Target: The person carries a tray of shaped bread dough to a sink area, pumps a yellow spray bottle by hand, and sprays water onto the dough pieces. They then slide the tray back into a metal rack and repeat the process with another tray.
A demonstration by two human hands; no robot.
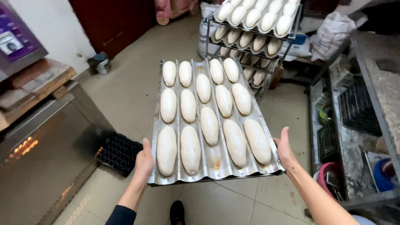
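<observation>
Perforated metal baking tray (216, 164), five channels, fifteen raw dough loaves (209, 125): carried level before the loaded rack (250, 39). Left hand (143, 162) and right hand (284, 150) clamped on the tray's near side edges. Likely rigid, fairly heavy; dough soft, easily dented

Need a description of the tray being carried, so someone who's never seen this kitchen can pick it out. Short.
Start at the metal rack standing on the tiled floor, its shelves filled with trays of pale dough. The tray meant is in front of it, off the rack, gripped at its near corners by the left hand and right hand. It alone is held in the air: perforated, wavy channels, fifteen unbaked loaves.
</observation>
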